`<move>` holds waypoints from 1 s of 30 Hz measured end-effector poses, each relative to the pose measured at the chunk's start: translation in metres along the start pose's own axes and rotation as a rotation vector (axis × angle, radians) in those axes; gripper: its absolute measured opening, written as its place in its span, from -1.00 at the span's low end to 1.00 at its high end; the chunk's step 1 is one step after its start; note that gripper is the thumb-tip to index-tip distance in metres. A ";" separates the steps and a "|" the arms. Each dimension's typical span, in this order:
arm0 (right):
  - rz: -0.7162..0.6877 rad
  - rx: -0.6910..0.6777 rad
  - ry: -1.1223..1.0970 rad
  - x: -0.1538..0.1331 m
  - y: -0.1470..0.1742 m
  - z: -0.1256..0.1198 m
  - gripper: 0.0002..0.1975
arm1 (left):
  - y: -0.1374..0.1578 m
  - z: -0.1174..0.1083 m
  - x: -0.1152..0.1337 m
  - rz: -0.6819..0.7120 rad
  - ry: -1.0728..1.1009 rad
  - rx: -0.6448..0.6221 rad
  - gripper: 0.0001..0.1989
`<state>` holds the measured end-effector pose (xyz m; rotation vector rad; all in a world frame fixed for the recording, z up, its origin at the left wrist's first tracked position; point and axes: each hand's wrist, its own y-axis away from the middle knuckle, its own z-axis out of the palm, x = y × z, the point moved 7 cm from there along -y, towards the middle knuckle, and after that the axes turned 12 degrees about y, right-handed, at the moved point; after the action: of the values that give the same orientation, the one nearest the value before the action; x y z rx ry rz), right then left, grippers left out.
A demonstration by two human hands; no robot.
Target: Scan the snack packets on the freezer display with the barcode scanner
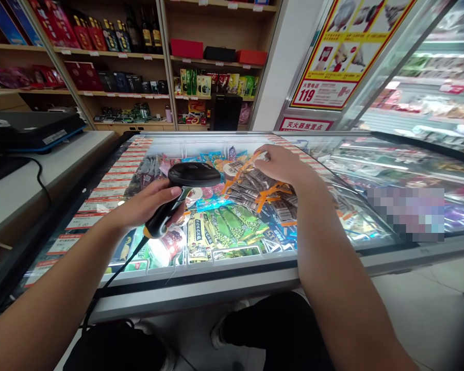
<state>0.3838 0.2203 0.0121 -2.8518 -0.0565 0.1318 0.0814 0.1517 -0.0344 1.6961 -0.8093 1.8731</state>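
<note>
My left hand [154, 201] is wrapped around the handle of a black corded barcode scanner [193, 175], held over the freezer. Its cable runs down past the freezer's front edge. Over the freezer's open middle, my right hand [276, 164] has its fingers closed at the orange edge of a wrapped ice cream [245, 172]. Below that hand lies a pile of brown-and-orange ice cream packets [276, 193]. Green ice cream packets [232, 224] lie nearer to me, with blue packets [276, 232] to their right. Part of the right fingertips' grip is hard to make out.
The chest freezer [232, 293] has a raised front rim and glass with price labels [112, 185] on the left. A scale [34, 129] stands on the left counter [77, 154]. Goods shelves [139, 93] rise behind, and a lit refrigerated display [421, 98] stands at right.
</note>
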 end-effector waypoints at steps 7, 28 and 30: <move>0.043 0.084 0.193 -0.007 -0.003 0.002 -0.49 | 0.003 -0.007 0.006 0.038 -0.043 0.031 -0.45; -0.286 -0.331 -0.524 -0.175 0.032 0.106 0.01 | 0.008 -0.045 0.024 0.123 0.026 0.362 -0.45; -0.192 -0.282 -0.617 -0.159 0.027 0.098 -0.15 | 0.005 -0.039 0.022 0.121 0.029 0.307 -0.47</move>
<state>0.2173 0.2131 -0.0754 -2.9349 -0.5067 1.0254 0.0474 0.1747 -0.0152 1.8290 -0.6516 2.1914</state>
